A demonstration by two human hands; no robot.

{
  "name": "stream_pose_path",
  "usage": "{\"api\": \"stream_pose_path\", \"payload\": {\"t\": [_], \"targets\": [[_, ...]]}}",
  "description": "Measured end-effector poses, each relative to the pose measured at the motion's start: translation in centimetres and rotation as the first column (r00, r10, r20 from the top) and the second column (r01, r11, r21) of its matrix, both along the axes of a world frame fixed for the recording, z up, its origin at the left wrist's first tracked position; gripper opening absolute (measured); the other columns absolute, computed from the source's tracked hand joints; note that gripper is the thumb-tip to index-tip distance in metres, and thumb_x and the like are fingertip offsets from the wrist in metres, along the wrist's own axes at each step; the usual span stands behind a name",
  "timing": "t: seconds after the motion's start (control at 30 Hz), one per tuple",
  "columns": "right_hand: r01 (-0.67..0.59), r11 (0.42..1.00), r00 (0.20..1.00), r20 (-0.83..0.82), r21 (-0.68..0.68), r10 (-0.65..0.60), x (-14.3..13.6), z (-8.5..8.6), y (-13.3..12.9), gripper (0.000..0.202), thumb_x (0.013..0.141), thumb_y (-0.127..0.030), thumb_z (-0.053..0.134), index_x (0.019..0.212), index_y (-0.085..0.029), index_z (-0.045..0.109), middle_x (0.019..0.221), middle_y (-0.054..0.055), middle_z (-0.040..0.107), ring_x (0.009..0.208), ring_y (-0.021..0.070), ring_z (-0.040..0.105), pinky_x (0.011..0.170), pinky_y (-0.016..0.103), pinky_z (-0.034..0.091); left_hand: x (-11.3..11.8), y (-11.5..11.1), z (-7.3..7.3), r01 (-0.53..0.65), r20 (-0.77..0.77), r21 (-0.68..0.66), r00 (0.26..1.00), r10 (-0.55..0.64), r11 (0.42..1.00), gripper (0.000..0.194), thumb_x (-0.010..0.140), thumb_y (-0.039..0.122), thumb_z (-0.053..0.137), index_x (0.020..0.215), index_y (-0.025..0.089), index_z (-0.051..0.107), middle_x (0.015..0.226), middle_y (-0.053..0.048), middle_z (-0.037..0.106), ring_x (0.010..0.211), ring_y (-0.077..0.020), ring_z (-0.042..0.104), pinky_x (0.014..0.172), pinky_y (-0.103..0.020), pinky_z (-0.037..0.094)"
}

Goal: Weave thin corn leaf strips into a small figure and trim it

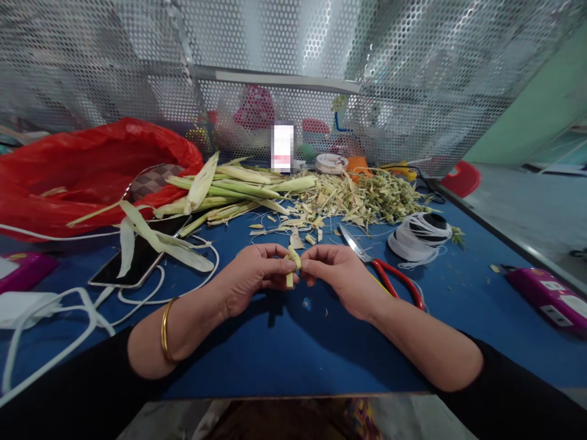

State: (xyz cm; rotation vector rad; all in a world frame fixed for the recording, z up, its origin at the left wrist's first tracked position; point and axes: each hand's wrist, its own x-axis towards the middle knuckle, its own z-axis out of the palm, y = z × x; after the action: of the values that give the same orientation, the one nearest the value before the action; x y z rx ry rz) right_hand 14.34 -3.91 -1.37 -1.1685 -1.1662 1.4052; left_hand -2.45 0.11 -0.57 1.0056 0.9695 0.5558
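A small folded strip of pale yellow-green corn husk (294, 256) is pinched between my two hands above the blue table. My left hand (259, 269), with a gold bangle at the wrist, closes thumb and fingers around its left and lower part. From the other side my right hand (337, 272) grips its edge between thumb and fingertips. Beside my right hand lie scissors with red handles (389, 278), blades pointing away. Just past the fingers are husk scraps (296, 238). A spool of white string (418, 237) stands farther right.
Long corn husks (243, 186) and a heap of trimmings (353, 195) lie along the back. At left are a red plastic bag (92, 153), a phone (132, 263) and white cables (87, 299). Purple power strips (548, 293) sit at both sides. A perforated metal panel (275, 49) rises behind.
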Motion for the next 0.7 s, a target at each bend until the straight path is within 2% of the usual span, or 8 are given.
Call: {"api": "stream_pose_path", "payload": {"t": [0.13,0.33,0.5,0.7], "targets": [[0.068,0.996,0.997,0.031,0.062,-0.07,-0.24,0.11,-0.03,0.01,0.071,-0.025,0.069,0.07,-0.016,0.069,0.058,-0.003,0.062,0.054,0.0086,0.055,0.061,0.024,0.045,-0.03,0.02,-0.04,0.003,0.082,-0.012,0.997,-0.002,1.0,0.018,0.067,0.023,0.076,0.078,0.016,0.063,0.066,-0.001,0.067,0.059,-0.0096,0.061,0.067,-0.024,0.052],[0.118,0.983,0.985,0.11,0.141,-0.134,-0.19,0.04,-0.09,0.007,0.069,-0.024,0.072,0.069,-0.017,0.072,0.06,-0.001,0.065,0.053,0.01,0.057,0.058,0.025,0.046,-0.16,-0.13,0.09,-0.025,0.087,-0.023,0.996,0.027,0.999,0.017,0.065,0.022,0.076,0.073,0.016,0.062,0.062,0.0,0.065,0.057,-0.0102,0.06,0.066,-0.026,0.052],[0.108,0.991,0.987,0.109,0.081,-0.117,-0.17,0.05,-0.08,0.013,0.067,-0.028,0.075,0.066,-0.016,0.071,0.056,-0.002,0.063,0.051,0.0099,0.055,0.056,0.025,0.046,-0.12,-0.22,-0.09,-0.02,0.019,0.03,1.0,0.019,0.999,0.024,0.061,0.025,0.081,0.076,0.016,0.064,0.064,-0.001,0.068,0.059,-0.011,0.064,0.062,-0.022,0.05],[0.063,0.998,0.997,-0.04,0.026,-0.062,0.15,-0.04,0.03,0.014,0.067,-0.027,0.075,0.067,-0.015,0.069,0.06,0.0,0.065,0.055,0.0091,0.054,0.06,0.024,0.044,-0.12,0.01,-0.12,0.013,0.025,0.085,1.0,-0.015,0.996,0.024,0.064,0.029,0.08,0.079,0.016,0.067,0.071,-0.003,0.073,0.066,-0.0125,0.067,0.068,-0.022,0.051]]}}
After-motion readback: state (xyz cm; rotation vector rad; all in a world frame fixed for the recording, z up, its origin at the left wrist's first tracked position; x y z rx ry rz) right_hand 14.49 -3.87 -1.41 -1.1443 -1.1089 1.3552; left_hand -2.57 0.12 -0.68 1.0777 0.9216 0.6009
